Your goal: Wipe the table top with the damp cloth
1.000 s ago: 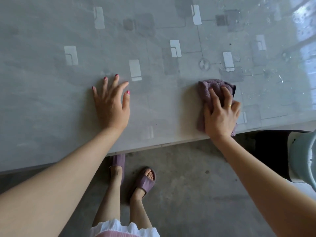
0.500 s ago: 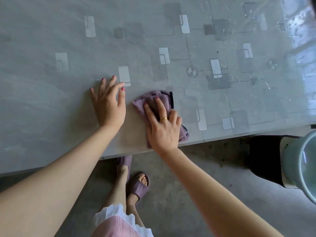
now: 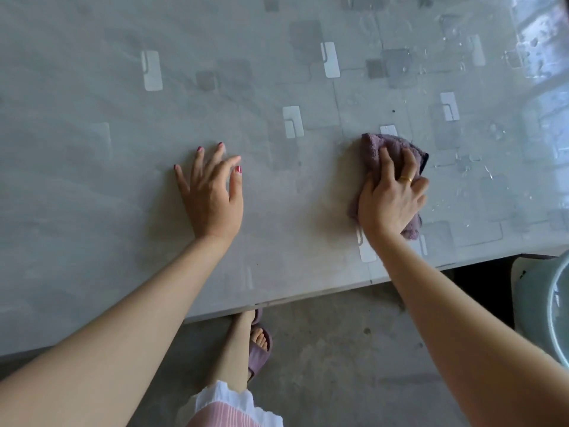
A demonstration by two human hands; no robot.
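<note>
The left hand (image 3: 212, 195) is resting flat on the surface (image 3: 92, 180), fingers straight and spread, holding nothing and bracing the person near the middle of the front edge; it is staying where it was half a second ago. The change is on the right. The right hand (image 3: 391, 198) is pressing the purple damp cloth (image 3: 374, 149) against the surface with its fingers laid over the bunched fabric, and it is now sitting well apart from the left hand, toward the right end and a little back from the front edge. Half a second ago that hand and cloth were just beside the left hand, and a second ago they were out to the right again, so the cloth is sweeping side to side along the front strip.

That suggests the wiping is well under way near the front edge. Water droplets (image 3: 462, 161) are still lying just right of the cloth and toward the far right corner, so that area probably needs passes yet. A pale green basin (image 3: 542, 303) is standing off the surface, beyond its front right corner.
</note>
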